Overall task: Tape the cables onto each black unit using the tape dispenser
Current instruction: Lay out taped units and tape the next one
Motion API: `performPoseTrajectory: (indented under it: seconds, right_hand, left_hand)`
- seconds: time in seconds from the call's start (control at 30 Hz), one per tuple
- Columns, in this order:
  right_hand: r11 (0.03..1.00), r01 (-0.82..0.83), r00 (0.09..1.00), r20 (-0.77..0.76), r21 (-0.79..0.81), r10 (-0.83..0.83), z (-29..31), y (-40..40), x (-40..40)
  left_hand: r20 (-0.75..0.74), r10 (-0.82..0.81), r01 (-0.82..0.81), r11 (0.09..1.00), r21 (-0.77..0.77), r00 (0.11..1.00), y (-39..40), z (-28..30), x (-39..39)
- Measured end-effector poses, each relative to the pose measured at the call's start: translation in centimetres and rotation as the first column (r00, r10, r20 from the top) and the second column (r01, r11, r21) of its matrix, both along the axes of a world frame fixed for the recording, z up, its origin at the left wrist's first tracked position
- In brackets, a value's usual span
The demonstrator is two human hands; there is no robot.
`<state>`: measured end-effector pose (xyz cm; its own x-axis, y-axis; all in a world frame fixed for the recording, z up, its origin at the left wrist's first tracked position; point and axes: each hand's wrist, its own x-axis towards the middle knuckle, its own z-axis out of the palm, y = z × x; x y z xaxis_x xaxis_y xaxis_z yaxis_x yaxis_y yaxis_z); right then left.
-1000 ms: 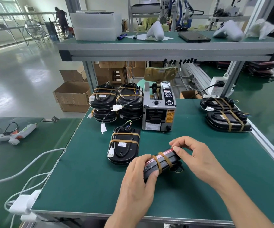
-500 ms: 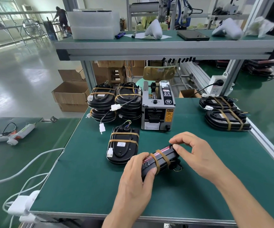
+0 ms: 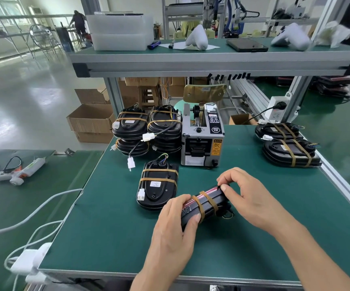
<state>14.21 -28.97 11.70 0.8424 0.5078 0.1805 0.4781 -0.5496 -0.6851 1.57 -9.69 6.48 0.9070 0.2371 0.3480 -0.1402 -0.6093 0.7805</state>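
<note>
On the mat, left hand (image 3: 175, 225) and right hand (image 3: 250, 198) — curled — grip black unit (image 3: 206, 204).

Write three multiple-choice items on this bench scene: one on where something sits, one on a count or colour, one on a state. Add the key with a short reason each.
1. Where does the tape dispenser stand?
A. At the back of the green mat, right of the stacked black units
B. On the upper shelf
C. On the floor beside the cardboard boxes

2. How many brown tape bands cross the black unit in the hands?
A. None
B. Two
C. Five

3. What is the state of that unit?
A. Lying flat, untouched
B. Turned on edge, gripped by the left hand and right hand
C. Inside the dispenser

Key: 1 A, it stands on the mat beside the stacks. 2 B, two bands wrap its middle. 3 B, fingers of both hands curl round its ends.
</note>
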Motion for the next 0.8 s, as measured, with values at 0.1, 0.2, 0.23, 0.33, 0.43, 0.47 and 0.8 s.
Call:
performPoseTrajectory:
  seconds: [0.1, 0.2, 0.23, 0.33, 0.43, 0.47, 0.8]
  right_hand:
    - [0.989, 0.041, 0.99, -0.136, 0.144, -0.022, 0.0, -0.1, 0.0]
    - [0.978, 0.071, 0.978, -0.209, 0.198, -0.028, 0.5, -0.7, 0.2]
    - [0.984, 0.057, 0.979, -0.203, 0.169, -0.022, 0.7, -1.0, 0.4]
    - [1.0, 0.009, 0.989, -0.148, 0.016, -0.007, 1.4, -1.4, 0.7]
    - [0.994, -0.032, 0.996, -0.084, -0.105, 0.023, 2.0, -1.5, 1.1]
    - [0.99, -0.048, 0.997, -0.067, -0.135, 0.039, 2.1, -1.5, 1.2]
    - [0.975, -0.09, 0.996, -0.022, -0.203, 0.087, 2.7, -1.3, 1.4]
  left_hand:
    - [-0.004, 0.0, 0.0, 1.0, 0.003, 1.0, 0.1, 0.0, 0.0]
    - [-0.011, -0.002, 0.002, 1.0, 0.013, 1.0, 0.1, 0.1, 0.1]
    - [-0.011, -0.003, 0.003, 1.0, 0.014, 1.0, 0.2, 0.1, 0.1]
    - [-0.013, -0.007, 0.008, 1.0, 0.01, 1.0, 0.1, 0.2, 0.1]
    - [-0.012, -0.01, 0.01, 1.0, 0.016, 1.0, 0.1, 0.3, 0.1]
    - [-0.011, -0.011, 0.011, 1.0, 0.018, 1.0, 0.1, 0.3, 0.1]
    - [-0.02, -0.012, 0.013, 1.0, 0.023, 1.0, 0.2, 0.3, 0.1]
